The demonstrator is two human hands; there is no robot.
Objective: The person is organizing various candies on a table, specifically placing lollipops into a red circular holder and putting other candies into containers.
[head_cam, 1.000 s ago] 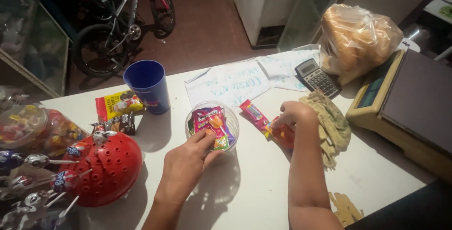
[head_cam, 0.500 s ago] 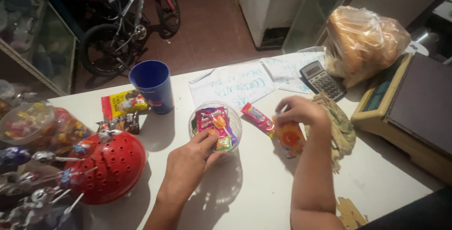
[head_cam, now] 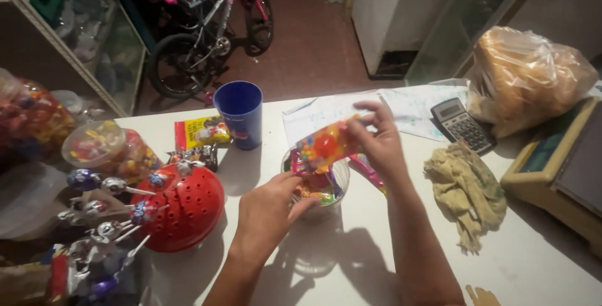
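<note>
orange and red candy packet is pinched in the right hand, just above the clear tub. left hand presses against the tub's side, steadying it. several packets already lie inside; one pink packet waits beside it.

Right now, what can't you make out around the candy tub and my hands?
Head view only:
- Clear tub: rim and contents partly hidden by left hand and the orange candy packet.
- Packet: blurred, contents unclear; right hand covers one end.
- Scale: cut off by the right edge.
</note>
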